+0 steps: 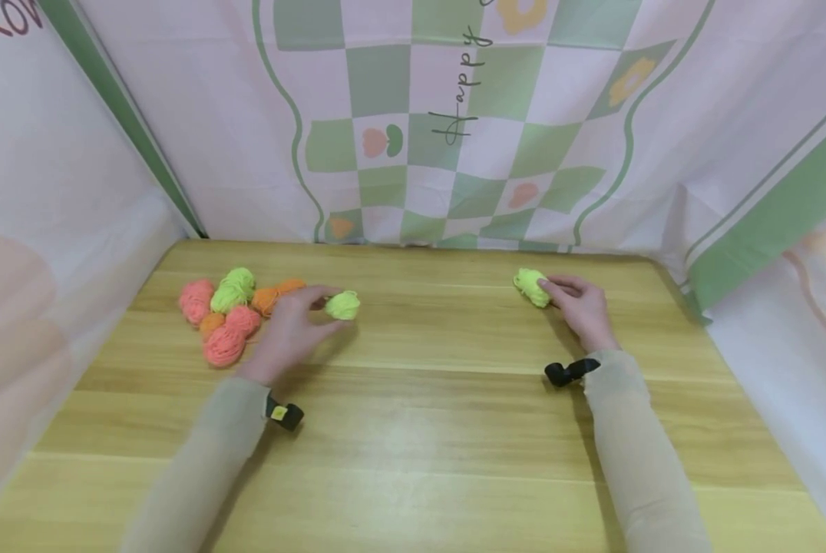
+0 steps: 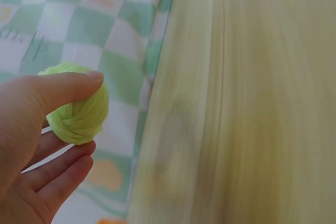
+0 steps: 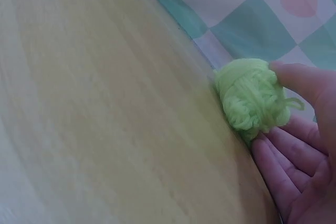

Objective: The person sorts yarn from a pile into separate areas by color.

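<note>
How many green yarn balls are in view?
3: one green ball in the left hand, a second ball in the right hand, and a third ball beside the coral balls. The left hand may hide more.

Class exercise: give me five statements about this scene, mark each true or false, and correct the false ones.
1. The left hand holds a yellow-green yarn ball. True.
2. The right hand holds an orange yarn ball. False: the right hand holds another yellow-green ball.
3. Pink yarn lies on the table. True.
4. The cloth behind is plain black. False: the cloth has green and white checks.
5. "Happy" is written on that cloth. True.
</note>
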`<state>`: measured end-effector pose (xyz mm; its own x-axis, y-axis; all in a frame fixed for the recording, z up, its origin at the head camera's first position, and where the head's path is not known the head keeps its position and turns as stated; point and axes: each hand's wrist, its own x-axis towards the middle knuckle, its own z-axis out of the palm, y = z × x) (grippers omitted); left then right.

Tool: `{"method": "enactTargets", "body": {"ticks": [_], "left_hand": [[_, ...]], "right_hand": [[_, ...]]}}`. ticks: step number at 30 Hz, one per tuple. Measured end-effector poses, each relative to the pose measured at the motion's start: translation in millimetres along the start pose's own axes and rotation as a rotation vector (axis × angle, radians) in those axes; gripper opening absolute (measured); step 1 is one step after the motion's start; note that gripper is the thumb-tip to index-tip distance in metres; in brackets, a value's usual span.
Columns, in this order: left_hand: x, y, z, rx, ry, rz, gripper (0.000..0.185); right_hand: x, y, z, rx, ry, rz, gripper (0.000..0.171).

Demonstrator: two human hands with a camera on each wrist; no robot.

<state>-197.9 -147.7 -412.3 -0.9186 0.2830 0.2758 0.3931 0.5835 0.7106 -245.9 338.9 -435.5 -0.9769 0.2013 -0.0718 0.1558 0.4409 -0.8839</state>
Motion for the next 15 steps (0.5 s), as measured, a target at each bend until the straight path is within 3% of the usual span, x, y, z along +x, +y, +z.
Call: {"method": "enactTargets", "body": {"ticks": [15], "left_hand": [[40.4, 36.8, 78.8, -0.174, -0.067, 0.05, 0.047]], "right_hand": [[-3, -1, 1, 0.026, 0.005, 0.029, 0.079]]}}
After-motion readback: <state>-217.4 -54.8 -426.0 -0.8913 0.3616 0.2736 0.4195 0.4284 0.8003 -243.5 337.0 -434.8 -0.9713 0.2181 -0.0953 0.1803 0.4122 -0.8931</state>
